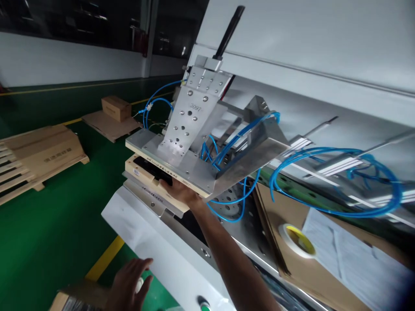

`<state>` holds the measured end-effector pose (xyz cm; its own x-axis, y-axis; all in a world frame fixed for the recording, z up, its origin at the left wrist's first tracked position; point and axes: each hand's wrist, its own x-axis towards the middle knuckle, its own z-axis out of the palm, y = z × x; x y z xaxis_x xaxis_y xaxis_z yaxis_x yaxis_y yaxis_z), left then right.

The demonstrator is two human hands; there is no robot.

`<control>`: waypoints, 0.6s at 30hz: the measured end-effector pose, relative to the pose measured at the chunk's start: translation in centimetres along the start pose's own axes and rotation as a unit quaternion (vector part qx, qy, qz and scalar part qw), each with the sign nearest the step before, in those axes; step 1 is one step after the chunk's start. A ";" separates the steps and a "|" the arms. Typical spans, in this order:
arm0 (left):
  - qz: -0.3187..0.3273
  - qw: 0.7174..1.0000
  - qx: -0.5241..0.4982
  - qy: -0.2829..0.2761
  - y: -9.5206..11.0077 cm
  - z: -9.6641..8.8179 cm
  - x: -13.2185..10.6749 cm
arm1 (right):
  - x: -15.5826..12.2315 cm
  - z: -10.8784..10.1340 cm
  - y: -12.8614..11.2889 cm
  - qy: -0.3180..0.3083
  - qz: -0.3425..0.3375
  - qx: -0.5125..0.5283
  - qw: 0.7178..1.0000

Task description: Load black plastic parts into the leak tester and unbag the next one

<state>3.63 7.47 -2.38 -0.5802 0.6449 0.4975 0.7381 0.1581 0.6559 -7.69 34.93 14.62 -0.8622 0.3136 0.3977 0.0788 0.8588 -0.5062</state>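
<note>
The left hand (128, 283) is nearest, in the air close to the white front panel (158, 242), with its thumb and fingers apart. A small white thing (139, 285) shows between them; whether it is touched, I cannot tell. Well apart from it, the right hand (180, 192) reaches into the gap above the cream block (149, 178). Its fingertips are partly hidden, so I cannot tell if they grasp something. The block lies under the right hand, and beyond the left one. The upper plate (197, 175) is over the right hand, apparently carried by the metal bracket (189, 116); this spacing seems to give the hand its room. To the right, a tape roll (283, 239) lies at the edge of the paper (346, 259), maybe as a weight. Blue tubing (397, 190) is looped, probably for keeping its slack together. Farthest, a carton (116, 109) sits on a cardboard sheet (106, 129).
</note>
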 end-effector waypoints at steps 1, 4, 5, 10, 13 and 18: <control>-0.008 1.000 -0.013 -0.001 -0.2 -0.4 0.3 | -0.3 -0.1 0.1 -0.006 -0.001 -0.013 1.000; -0.061 0.998 -0.031 0.009 -1.0 -1.8 2.3 | -2.2 -0.3 0.4 -0.019 0.007 -0.046 0.999; -0.075 0.997 -0.024 0.015 -1.4 -2.4 3.6 | -3.1 -0.2 0.5 -0.021 0.011 -0.059 0.998; -0.038 0.994 0.078 0.062 -4.7 -4.9 14.6 | -7.4 0.7 0.5 -0.021 -0.011 -0.223 0.974; 0.003 0.984 0.164 0.072 -6.6 -5.8 21.6 | -8.3 1.2 -0.3 -0.038 -0.020 -0.257 0.966; 0.033 0.977 0.208 0.030 -8.2 -7.6 23.2 | -12.4 1.2 -2.6 -0.029 0.021 -0.214 0.976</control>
<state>-18.49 15.48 8.07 -0.5360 0.6206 0.5723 0.8438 0.4150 0.3403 2.21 28.34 10.13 -0.8792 0.3403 0.3335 0.3065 0.9398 -0.1510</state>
